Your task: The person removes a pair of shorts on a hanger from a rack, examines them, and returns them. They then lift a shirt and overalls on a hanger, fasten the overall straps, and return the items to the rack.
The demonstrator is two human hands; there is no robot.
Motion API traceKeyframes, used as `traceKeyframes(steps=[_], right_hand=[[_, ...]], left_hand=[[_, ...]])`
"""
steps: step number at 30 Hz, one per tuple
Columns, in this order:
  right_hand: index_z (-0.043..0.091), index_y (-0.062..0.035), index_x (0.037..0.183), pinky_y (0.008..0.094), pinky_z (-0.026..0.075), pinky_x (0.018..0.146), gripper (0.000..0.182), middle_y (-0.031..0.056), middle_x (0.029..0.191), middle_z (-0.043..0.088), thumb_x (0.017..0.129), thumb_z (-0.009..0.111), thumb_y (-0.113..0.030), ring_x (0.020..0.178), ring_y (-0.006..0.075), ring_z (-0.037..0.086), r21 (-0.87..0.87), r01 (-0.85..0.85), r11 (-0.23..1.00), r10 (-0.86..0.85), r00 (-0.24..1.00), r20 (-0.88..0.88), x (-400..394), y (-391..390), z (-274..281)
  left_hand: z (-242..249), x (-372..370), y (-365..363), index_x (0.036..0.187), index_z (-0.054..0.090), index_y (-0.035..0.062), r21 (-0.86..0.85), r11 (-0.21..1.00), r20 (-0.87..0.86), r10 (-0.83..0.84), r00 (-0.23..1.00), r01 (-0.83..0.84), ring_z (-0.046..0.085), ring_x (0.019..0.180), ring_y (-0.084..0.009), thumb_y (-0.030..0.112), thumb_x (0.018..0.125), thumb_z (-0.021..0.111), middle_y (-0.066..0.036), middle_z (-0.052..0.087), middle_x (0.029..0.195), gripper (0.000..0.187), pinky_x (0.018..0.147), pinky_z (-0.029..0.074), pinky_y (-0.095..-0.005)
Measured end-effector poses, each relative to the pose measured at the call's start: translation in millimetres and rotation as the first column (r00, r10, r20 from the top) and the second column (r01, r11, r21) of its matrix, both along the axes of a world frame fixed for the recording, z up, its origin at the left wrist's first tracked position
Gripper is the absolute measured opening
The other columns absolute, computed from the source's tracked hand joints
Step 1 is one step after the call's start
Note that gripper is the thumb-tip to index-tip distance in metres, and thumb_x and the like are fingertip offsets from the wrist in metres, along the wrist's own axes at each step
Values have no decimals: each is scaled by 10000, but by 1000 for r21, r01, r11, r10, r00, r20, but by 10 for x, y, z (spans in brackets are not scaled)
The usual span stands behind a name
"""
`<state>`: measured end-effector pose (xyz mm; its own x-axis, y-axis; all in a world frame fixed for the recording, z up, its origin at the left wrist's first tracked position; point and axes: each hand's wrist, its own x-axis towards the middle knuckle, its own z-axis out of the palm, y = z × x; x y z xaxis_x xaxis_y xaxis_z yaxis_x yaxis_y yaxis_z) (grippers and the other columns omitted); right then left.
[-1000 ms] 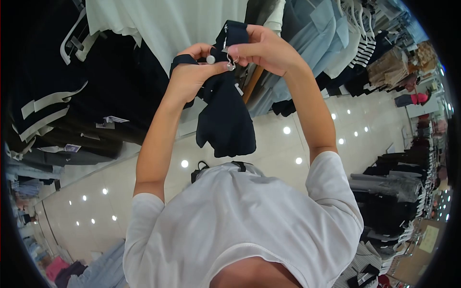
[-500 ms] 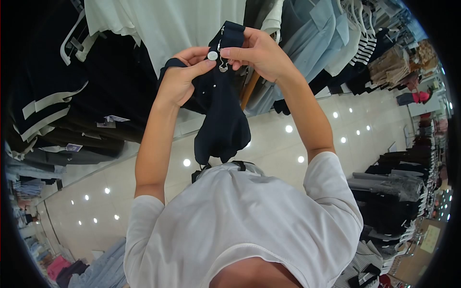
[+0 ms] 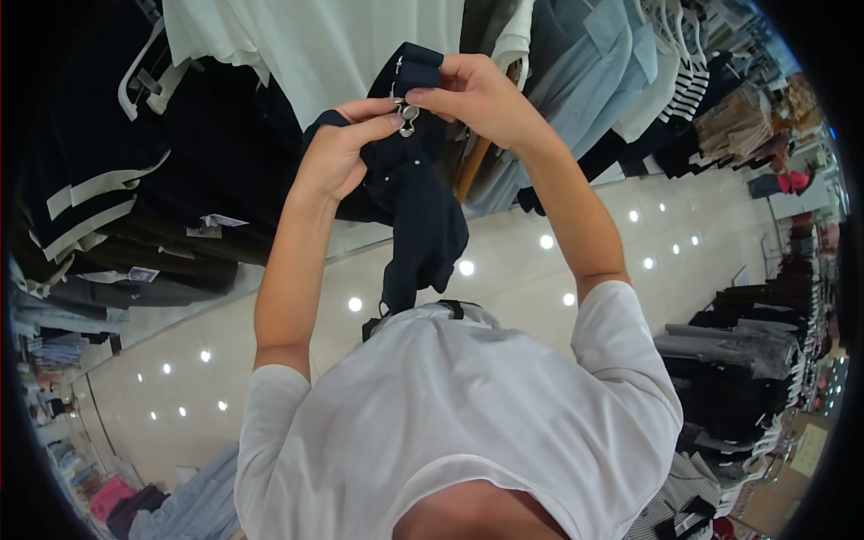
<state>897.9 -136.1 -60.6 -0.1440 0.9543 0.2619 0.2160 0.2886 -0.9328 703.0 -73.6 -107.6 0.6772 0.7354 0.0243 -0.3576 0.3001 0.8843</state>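
Note:
A dark navy garment point(image 3: 423, 211) hangs from both hands in front of my chest. My left hand point(image 3: 340, 148) pinches its band on the left, thumb and fingertips beside a round button-like piece. My right hand point(image 3: 481, 97) grips the folded band on the right, its thumb on the cloth. Between the fingertips is a shiny metal clasp point(image 3: 407, 119), its round part and lower loop showing. Small bright studs dot the cloth below. The fingers behind the band are partly hidden.
Ahead, a white garment point(image 3: 315, 54) hangs on a rack. Dark clothes point(image 3: 90, 153) hang at left, light blue shirts point(image 3: 598, 63) at right. More racked clothes point(image 3: 738, 360) stand at the right. A person in red point(image 3: 794, 183) is far off on the shiny floor point(image 3: 540, 270).
The clasp and the round piece are now together, where they were apart before. My right hand has moved slightly left, and the hanging cloth has turned and narrowed.

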Motion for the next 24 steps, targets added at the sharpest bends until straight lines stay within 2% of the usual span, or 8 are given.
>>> traceKeyframes(steps=[3,6,9,12,15,18,21,24], right_hand=[[689,-17,922,214,345,525,120,-29,646,551,855,695,-117,576,44,459,47,23,999,-25,999,34,3,19,-20],[692,-23,930,212,347,529,125,-27,651,557,854,695,-122,579,45,465,27,-44,999,44,999,-16,27,43,-35],[691,-15,923,216,350,529,121,-28,648,555,848,696,-110,578,49,462,16,-31,999,30,999,26,87,87,-19],[682,-4,942,214,407,565,140,-11,688,596,837,699,-95,609,60,513,-1,-61,998,61,997,41,116,141,3],[660,-3,975,257,485,682,153,68,858,672,836,675,-63,714,100,583,-53,-149,987,132,960,-247,100,167,-9],[616,7,1081,325,506,810,228,153,1098,656,867,584,-67,845,150,614,-88,-269,959,188,838,-512,50,123,42],[553,29,1193,357,495,823,335,203,1221,598,900,486,-118,860,176,598,-123,-402,907,246,745,-620,77,87,93],[480,54,1282,342,494,797,445,226,1236,582,887,450,-150,805,175,580,-86,-515,853,310,632,-710,88,44,133]], left_hand=[[-62,-19,62,1089,638,-61,8,999,46,-40,998,40,654,909,-180,-34,822,660,-130,678,988,270,823,523,-290],[-47,-7,36,1097,634,-59,107,993,60,-47,997,40,648,924,-172,-24,821,667,-125,676,1014,280,845,513,-279],[-2,-40,53,1111,629,-60,266,960,-68,-71,995,86,647,935,-163,-14,823,672,-114,678,1027,295,853,509,-269],[45,-49,59,1104,636,-56,294,948,-153,-77,985,119,646,933,-156,7,815,686,-105,684,1015,300,846,507,-262],[118,-50,82,1087,644,-54,317,927,-245,-125,961,201,645,921,-154,26,800,703,-107,685,997,304,848,507,-258],[124,-24,100,1060,653,-54,329,923,-251,-120,960,201,644,908,-150,37,786,712,-106,683,984,294,835,508,-253],[189,-26,85,1053,660,-43,334,908,-358,-128,925,254,645,899,-147,32,780,711,-98,682,963,288,813,515,-254],[237,-36,40,1044,667,-27,319,903,-346,-172,922,288,648,851,-144,36,779,708,-88,683,937,275,778,522,-249]])
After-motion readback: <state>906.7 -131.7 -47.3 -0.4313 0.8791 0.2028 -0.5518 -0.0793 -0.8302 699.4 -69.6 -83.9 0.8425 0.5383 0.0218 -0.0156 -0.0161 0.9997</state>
